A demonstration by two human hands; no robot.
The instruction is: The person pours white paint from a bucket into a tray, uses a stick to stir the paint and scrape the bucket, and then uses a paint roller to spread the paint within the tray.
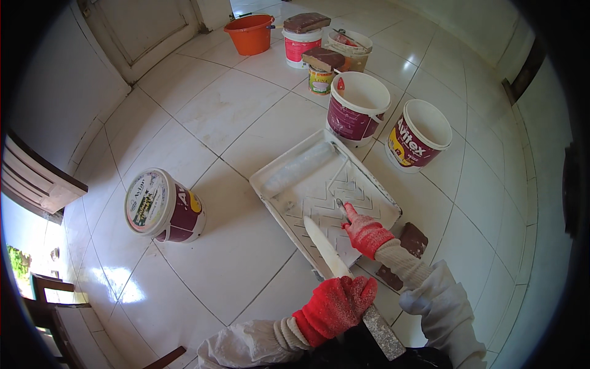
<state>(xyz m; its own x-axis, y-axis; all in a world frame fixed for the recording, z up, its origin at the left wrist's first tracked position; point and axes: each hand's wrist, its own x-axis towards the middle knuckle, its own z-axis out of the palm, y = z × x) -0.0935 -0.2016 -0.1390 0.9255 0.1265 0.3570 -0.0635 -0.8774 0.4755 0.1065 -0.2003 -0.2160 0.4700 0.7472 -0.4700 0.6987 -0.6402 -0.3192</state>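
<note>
My left hand (335, 307), in a red glove, is closed around a long flat stick (324, 246). The stick's far end is coated white and lies over the tray's near side; its speckled grey end (384, 332) points back toward me. In a matching glove, my right hand (367, 235) grips the handle of a paint roller (298, 167). The roller's whitish sleeve rests along the far left side of a paint tray (387, 212). White paint smears cover the tray, and zigzag ridges show on its floor.
Brown blocks (413, 241) lie beside the tray's right edge. A lidded paint pail (187, 212) stands left. Beyond the tray are two open pails (354, 117) (413, 144), a small can (320, 81) topped by a block, more buckets (301, 46) and an orange basin (249, 37).
</note>
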